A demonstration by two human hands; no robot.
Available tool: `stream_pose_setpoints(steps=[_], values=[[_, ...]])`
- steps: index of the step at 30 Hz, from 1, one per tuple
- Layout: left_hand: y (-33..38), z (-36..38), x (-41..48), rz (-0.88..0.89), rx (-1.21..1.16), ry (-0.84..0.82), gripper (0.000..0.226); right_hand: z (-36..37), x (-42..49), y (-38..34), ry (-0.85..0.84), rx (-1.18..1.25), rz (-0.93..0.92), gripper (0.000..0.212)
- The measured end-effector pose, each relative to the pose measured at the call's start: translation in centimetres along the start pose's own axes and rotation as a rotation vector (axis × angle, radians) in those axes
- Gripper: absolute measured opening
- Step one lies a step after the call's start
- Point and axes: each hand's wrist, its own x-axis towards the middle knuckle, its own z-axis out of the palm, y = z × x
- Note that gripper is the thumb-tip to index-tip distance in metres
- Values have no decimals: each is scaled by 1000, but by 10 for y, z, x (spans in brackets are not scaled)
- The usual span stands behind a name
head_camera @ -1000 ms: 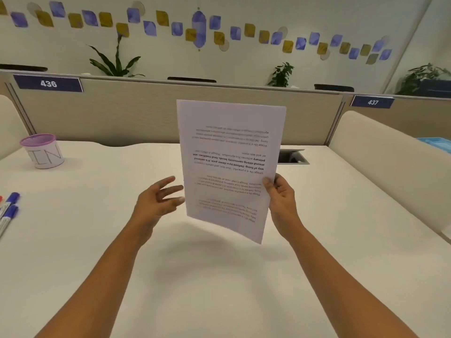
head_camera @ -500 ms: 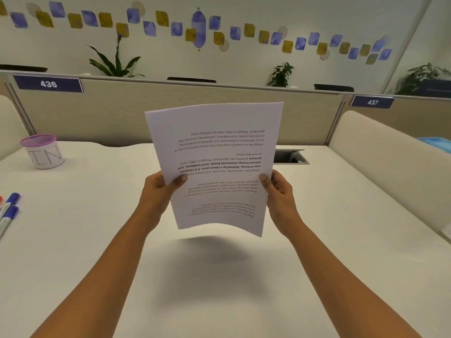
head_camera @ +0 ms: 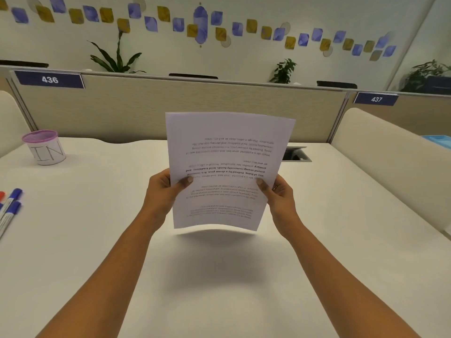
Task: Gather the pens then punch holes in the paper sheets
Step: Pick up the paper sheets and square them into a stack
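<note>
White printed paper sheets [head_camera: 227, 152] are held upright above the middle of the white desk, the text upside down to me. My left hand [head_camera: 162, 191] grips their left edge with the thumb on the front. My right hand [head_camera: 278, 193] grips the right edge the same way. The bottom edge hangs a little above the desk and casts a shadow. Pens with blue caps [head_camera: 11, 208] lie at the far left edge of the desk, partly cut off by the frame. No hole punch is in view.
A white cup with a purple rim [head_camera: 45, 150] stands at the back left. A cable port [head_camera: 296, 154] opens in the desk behind the sheets. A beige partition [head_camera: 170, 106] closes the back, and a padded divider [head_camera: 390, 162] bounds the right side.
One second ago only my right hand held the sheets, turned edgewise. My left hand then took the left edge, and both hands squared the sheets to face me.
</note>
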Motion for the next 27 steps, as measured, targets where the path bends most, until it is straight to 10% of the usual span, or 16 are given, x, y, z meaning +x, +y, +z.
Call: stream_pose_setpoints(steps=[20, 27], values=[[-11, 2, -9, -105, -83, 77, 10, -27, -15, 42, 5, -193, 173, 13], [-10, 13, -10, -61, -361, 80, 31, -33, -22, 52, -77, -173, 346, 39]])
